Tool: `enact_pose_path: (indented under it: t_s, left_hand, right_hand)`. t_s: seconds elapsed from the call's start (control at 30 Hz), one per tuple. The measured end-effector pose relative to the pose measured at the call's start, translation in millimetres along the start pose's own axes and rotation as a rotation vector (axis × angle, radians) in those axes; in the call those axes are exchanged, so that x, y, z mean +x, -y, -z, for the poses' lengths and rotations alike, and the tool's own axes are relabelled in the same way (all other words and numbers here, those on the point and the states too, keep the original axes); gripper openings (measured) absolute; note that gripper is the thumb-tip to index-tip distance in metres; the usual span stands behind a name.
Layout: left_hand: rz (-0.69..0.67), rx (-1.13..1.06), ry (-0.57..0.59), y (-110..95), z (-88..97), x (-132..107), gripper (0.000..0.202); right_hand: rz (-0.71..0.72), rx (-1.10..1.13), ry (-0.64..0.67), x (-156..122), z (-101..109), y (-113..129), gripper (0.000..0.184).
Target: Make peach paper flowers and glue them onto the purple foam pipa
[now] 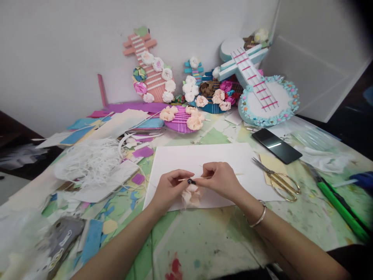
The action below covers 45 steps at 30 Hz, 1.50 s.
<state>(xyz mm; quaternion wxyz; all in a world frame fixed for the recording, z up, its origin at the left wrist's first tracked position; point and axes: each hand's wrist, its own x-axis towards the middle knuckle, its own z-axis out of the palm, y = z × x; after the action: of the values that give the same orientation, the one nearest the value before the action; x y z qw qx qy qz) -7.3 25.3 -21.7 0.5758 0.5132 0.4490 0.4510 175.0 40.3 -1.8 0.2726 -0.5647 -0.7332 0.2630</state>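
My left hand and my right hand meet over a white sheet of paper on the table. Both are closed in a pinch on a thin wooden stick that lies across between them. Under the fingers hangs a pale peach paper flower, which touches the left hand's fingertips. A bangle sits on my right wrist.
Gold-handled scissors and a black phone lie right of the sheet; a green cutter further right. A heap of white strips and coloured scraps are left. Flower-covered guitar-shaped crafts stand along the wall.
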Motion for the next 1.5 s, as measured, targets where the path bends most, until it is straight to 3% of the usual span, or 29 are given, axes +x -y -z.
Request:
enact_pose_path:
  t_s: [0.23,0.47,0.73,1.17,1.5]
  left_hand:
    - [-0.014,-0.007,-0.036,-1,1.6,0,0.020]
    - [-0.075,0.106,-0.037,-6,3.3,-1,0.014]
    - [-0.004,0.163,0.131,-9,6.7,-1,0.014]
    - [0.090,0.137,0.279,-13,5.5,-4,0.015]
    - [-0.039,0.299,0.277,-14,6.1,-6,0.017]
  right_hand:
    - [0.196,-0.096,0.036,0,3,0,0.026]
    - [0.303,-0.131,0.024,-2,6,0,0.021]
    - [0.340,-0.112,0.000,-5,4,2,0.017]
    - [0.352,-0.155,0.028,-8,6,6,0.020]
    - [0.378,-0.222,0.025,-10,8,10,0.021]
